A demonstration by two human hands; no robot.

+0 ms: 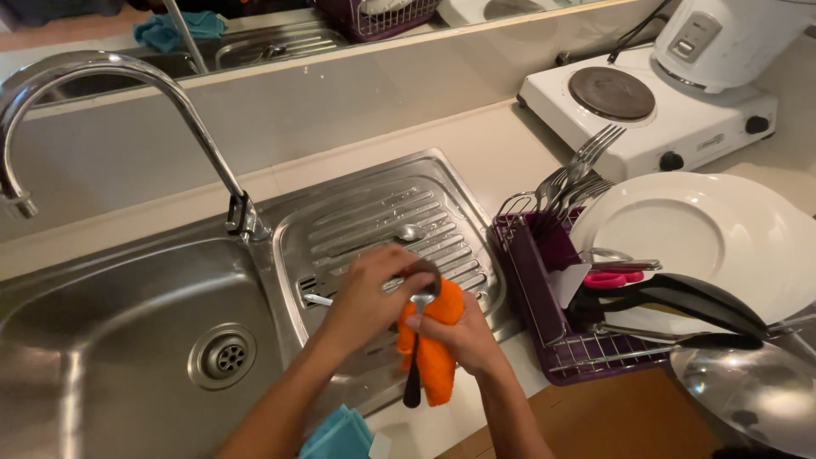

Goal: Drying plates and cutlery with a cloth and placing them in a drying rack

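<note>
Hands wiping a spoon with an orange cloth over the sink's draining board.

Left hand (367, 293) grips the spoon (422, 293) at its bowl; right hand (459, 336) clasps the orange cloth (438, 357) around the handle, which hangs past the counter edge. Sink basin (127, 340) lies open to the left; a dish rack (544, 297) crowds the right.

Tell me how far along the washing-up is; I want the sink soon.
Done: plates, forks and a pan sit in the purple rack. In hand: the left hand holds a spoon against the orange cloth in the right hand. Left: another spoon on the drainboard.
</note>
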